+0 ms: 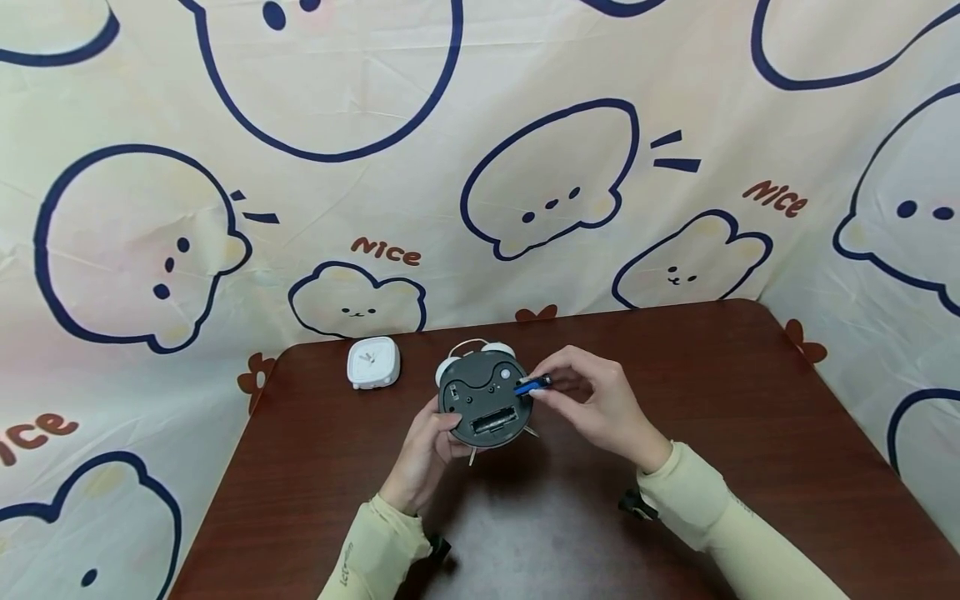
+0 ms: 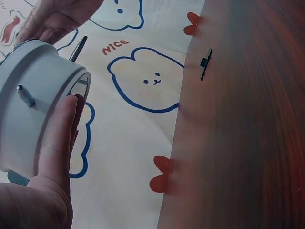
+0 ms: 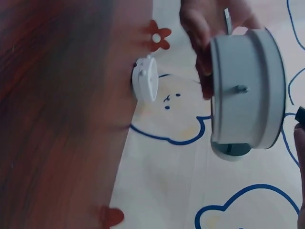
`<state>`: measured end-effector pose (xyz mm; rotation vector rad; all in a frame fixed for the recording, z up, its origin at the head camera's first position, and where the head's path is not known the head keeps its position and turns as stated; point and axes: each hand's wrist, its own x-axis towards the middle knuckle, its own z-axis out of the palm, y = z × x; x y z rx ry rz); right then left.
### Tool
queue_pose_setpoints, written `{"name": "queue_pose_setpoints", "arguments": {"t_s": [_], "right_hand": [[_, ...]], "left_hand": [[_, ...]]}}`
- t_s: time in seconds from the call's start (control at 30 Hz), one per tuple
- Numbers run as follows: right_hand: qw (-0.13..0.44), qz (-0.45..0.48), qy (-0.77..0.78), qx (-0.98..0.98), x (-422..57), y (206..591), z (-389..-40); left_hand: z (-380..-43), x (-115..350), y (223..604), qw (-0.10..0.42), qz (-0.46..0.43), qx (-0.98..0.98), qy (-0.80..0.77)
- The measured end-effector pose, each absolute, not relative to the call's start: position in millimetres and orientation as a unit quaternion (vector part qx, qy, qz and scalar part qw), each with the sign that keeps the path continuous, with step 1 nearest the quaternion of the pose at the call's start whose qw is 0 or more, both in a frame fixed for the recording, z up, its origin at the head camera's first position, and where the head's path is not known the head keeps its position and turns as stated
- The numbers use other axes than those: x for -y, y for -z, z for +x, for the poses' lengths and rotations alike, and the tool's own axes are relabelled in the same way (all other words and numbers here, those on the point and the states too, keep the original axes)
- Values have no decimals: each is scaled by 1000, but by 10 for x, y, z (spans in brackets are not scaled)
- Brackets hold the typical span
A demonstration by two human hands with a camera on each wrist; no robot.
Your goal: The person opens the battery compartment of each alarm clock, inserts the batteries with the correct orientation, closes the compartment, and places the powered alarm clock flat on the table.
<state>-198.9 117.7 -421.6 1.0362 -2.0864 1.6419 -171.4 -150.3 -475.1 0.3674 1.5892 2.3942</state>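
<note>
My left hand (image 1: 420,458) grips a round twin-bell alarm clock (image 1: 480,387) by its lower left edge, thumb on the dark back. That back faces me, and its long battery compartment (image 1: 495,419) near the bottom is uncovered. Between thumb and fingers my right hand (image 1: 596,400) pinches a blue battery (image 1: 532,385) with a dark end, at the clock's right edge and above the compartment. In the left wrist view the clock's pale side (image 2: 28,105) and metal legs show beside the left hand (image 2: 55,157). At the right wrist view's edge only the battery's dark end (image 3: 300,116) and part of a finger appear.
A small white square clock (image 1: 373,362) stands at the table's back left. In the left wrist view a narrow dark piece (image 2: 206,64) lies on the brown table (image 2: 248,143). Behind the table hangs a printed cloth (image 1: 525,283).
</note>
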Motion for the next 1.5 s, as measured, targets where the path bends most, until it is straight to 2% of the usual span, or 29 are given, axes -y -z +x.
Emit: {"name": "queue_pose_setpoints", "arguments": {"t_s": [0.3,0.47,0.63,0.77,0.97,1.27,1.5], "right_hand": [[-32,254,-753,607,-1171,4145,-1933],[-76,227,-791,563,-1190,4149,-1942],[-91,220,-804,546,-1216,4175,-1968],[-73,218,-801,553,-1224,4187,-1965],[-4,218,-769,601,-1216,4170,-1916],[77,272,-714,640,-1155,4121,-1836],[118,273,-684,666,-1182,4149,-1811]], "left_hand": [[-1704,1524,4751,122,117,-547,-820],[-1695,1530,4751,125,114,-550,-818],[-1689,1538,4750,126,114,-552,-816],[-1682,1540,4766,124,116,-558,-813],[-1670,1538,4780,125,119,-556,-813],[-1662,1553,4792,130,120,-559,-810],[-1652,1551,4827,134,125,-561,-807]]}}
